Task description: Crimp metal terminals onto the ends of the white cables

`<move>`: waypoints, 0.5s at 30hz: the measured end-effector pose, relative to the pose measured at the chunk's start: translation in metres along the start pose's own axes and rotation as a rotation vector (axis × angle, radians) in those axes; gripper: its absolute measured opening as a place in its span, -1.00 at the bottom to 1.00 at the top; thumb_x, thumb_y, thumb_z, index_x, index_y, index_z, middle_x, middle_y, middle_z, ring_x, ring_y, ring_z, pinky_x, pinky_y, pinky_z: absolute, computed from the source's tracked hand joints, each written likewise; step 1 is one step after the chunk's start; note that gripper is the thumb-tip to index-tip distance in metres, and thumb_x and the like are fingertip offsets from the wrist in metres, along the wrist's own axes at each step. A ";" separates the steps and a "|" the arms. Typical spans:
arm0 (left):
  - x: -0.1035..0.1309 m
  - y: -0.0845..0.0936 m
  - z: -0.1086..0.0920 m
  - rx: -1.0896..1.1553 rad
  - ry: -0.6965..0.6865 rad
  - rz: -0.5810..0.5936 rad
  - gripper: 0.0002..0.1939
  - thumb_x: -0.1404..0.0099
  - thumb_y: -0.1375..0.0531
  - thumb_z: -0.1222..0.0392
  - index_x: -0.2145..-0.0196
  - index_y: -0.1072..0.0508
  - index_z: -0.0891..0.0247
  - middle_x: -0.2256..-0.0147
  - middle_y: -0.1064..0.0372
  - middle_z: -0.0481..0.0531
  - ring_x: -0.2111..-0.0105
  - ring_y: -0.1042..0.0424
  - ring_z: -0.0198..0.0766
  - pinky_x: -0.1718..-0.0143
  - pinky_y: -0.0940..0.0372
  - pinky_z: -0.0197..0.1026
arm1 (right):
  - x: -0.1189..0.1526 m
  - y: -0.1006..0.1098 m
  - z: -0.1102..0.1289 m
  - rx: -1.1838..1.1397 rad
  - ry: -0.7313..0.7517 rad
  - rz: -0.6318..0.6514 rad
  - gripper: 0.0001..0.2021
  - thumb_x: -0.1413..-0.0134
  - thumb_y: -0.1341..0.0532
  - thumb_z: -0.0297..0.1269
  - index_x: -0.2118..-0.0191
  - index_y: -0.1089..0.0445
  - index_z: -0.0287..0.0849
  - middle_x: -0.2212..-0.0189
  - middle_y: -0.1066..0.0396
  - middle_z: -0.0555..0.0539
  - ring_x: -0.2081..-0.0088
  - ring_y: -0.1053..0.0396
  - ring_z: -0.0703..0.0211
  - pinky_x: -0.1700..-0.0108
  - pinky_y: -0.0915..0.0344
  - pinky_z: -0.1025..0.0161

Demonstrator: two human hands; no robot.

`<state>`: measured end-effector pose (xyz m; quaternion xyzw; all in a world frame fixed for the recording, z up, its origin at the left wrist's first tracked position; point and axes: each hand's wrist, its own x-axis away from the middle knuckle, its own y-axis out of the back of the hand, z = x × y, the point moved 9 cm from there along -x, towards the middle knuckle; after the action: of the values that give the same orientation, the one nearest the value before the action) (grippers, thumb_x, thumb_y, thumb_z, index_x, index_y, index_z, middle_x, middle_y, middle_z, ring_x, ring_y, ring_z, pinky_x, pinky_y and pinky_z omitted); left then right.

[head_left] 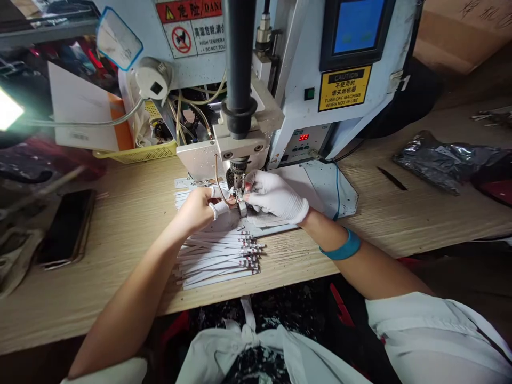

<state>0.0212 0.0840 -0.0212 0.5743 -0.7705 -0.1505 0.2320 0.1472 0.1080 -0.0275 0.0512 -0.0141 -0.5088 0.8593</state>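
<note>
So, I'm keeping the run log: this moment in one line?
left hand: finger covers, at machine head; right hand: white glove, at machine head; white strips: piled on table; grip: unclear

2 hands (198, 208) (278, 196), 1 machine (302, 42) (1 wristband (343, 246))

What lies between the left hand (200, 207) and right hand (278, 196) is too small to tell. A black pipe (239, 58) hides part of the warning label (192, 29); the screen (358, 24) is blurred (greenish smudges on blue). The left edge crops the lamp (8, 109), the right a cardboard box (460, 32).
</note>
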 end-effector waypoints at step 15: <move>0.016 0.008 0.000 -0.625 0.053 0.019 -0.78 -0.13 -0.12 0.20 0.43 -0.57 0.27 0.47 -0.52 0.11 0.50 -0.44 -0.16 0.43 -0.27 -0.22 | -0.011 0.065 0.007 0.654 -0.013 -0.125 -0.86 -0.01 -0.19 -0.45 0.30 -0.48 -0.23 0.43 -0.50 -0.05 0.42 -0.42 0.17 0.35 -0.31 0.25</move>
<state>0.0109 0.0708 -0.0137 0.4719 -0.6859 -0.3629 0.4187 0.1987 0.1479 -0.0140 0.3220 -0.1790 -0.5294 0.7642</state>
